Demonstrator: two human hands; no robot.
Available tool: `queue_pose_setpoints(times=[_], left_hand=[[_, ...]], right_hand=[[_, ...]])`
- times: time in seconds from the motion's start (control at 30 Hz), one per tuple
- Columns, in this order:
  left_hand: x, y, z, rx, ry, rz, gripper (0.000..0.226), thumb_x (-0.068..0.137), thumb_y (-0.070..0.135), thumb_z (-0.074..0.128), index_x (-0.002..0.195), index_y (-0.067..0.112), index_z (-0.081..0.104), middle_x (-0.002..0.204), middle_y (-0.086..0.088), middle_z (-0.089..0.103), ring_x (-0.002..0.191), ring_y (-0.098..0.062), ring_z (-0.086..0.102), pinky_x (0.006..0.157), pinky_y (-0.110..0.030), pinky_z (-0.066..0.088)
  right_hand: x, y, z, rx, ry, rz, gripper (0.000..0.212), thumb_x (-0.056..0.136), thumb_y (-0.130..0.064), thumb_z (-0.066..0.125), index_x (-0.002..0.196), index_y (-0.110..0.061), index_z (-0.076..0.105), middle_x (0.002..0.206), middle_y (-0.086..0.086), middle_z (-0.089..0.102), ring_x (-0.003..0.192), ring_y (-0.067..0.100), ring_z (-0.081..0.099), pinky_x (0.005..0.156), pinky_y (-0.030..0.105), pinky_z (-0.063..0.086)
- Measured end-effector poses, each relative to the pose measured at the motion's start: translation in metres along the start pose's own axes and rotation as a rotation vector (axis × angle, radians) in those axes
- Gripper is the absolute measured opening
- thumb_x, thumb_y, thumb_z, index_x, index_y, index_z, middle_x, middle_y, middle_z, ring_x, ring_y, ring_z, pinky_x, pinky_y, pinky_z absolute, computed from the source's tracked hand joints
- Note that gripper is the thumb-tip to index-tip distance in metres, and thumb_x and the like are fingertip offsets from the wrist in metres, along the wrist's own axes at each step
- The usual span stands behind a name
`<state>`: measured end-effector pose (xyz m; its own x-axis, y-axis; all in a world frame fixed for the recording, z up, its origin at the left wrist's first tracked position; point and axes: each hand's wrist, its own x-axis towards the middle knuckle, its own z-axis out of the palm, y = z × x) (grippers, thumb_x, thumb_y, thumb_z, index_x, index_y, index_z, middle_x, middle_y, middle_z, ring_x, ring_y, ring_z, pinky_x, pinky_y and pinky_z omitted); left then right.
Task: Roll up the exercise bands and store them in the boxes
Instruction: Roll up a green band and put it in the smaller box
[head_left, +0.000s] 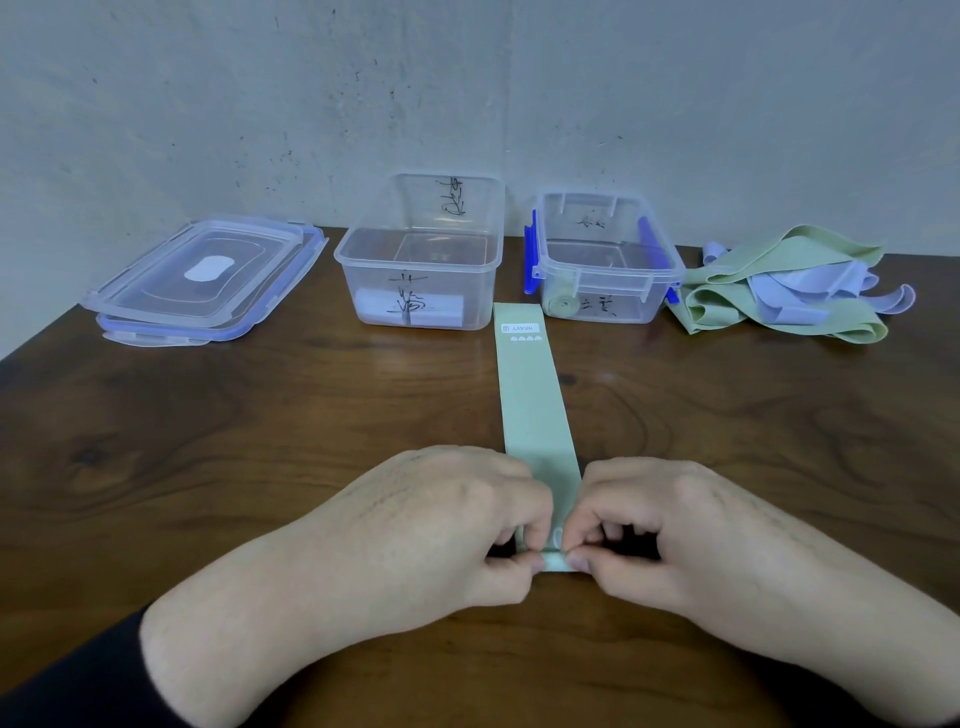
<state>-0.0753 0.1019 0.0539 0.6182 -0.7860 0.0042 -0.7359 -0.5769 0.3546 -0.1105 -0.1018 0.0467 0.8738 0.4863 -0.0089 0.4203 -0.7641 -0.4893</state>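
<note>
A pale green exercise band (532, 395) lies flat on the wooden table, running from the boxes toward me. Its near end is folded into a small roll. My left hand (447, 525) and my right hand (670, 530) both pinch that rolled end with thumbs and fingertips. Two clear plastic boxes stand at the back: a larger one (363, 260) with a white label, and a smaller one (670, 267) with blue clips holding one rolled green band (563, 305). A heap of loose green and lilac bands (779, 291) lies at the back right.
Two clear lids (208, 275) are stacked at the back left of the table (260, 441). A grey wall rises right behind the boxes. The table's left edge slants in near the lids.
</note>
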Motion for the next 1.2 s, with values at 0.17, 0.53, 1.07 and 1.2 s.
queue_pose_setpoints(times=[0.17, 0.53, 1.07, 1.2], left_hand=[[-0.003, -0.006, 0.004, 0.046, 0.069, 0.015, 0.018, 0.091, 0.034, 0.059, 0.076, 0.037, 0.048, 0.07, 0.016, 0.043, 0.069, -0.004, 0.047, 0.062, -0.01, 0.034], [-0.005, -0.014, 0.007, 0.074, 0.043, -0.018, 0.02, 0.086, 0.058, 0.056, 0.093, 0.038, 0.054, 0.081, 0.013, 0.048, 0.078, -0.005, 0.047, 0.061, -0.014, 0.035], [-0.005, -0.015, 0.008, 0.079, 0.089, -0.02, 0.019, 0.086, 0.056, 0.053, 0.096, 0.04, 0.051, 0.082, 0.016, 0.049, 0.078, -0.003, 0.047, 0.062, -0.013, 0.036], [-0.005, -0.014, 0.008, 0.073, 0.06, -0.039, 0.021, 0.088, 0.057, 0.053, 0.099, 0.038, 0.053, 0.09, 0.016, 0.05, 0.085, -0.002, 0.046, 0.068, -0.014, 0.04]], right_hand=[[-0.001, 0.004, 0.001, 0.022, -0.007, 0.021, 0.005, 0.088, -0.035, 0.069, 0.091, -0.036, 0.073, 0.088, -0.018, 0.06, 0.094, 0.002, 0.056, 0.072, 0.008, 0.042], [-0.001, 0.009, 0.006, -0.002, 0.019, -0.023, 0.001, 0.087, -0.038, 0.071, 0.088, -0.037, 0.071, 0.087, -0.02, 0.055, 0.089, 0.001, 0.054, 0.072, 0.01, 0.04], [0.001, 0.009, 0.006, -0.01, 0.019, 0.021, 0.008, 0.087, -0.044, 0.068, 0.087, -0.046, 0.06, 0.096, -0.02, 0.054, 0.099, 0.002, 0.051, 0.076, 0.011, 0.041], [0.001, 0.008, 0.005, -0.007, 0.017, 0.023, 0.006, 0.09, -0.042, 0.065, 0.094, -0.039, 0.068, 0.095, -0.02, 0.054, 0.099, 0.0, 0.05, 0.077, 0.008, 0.039]])
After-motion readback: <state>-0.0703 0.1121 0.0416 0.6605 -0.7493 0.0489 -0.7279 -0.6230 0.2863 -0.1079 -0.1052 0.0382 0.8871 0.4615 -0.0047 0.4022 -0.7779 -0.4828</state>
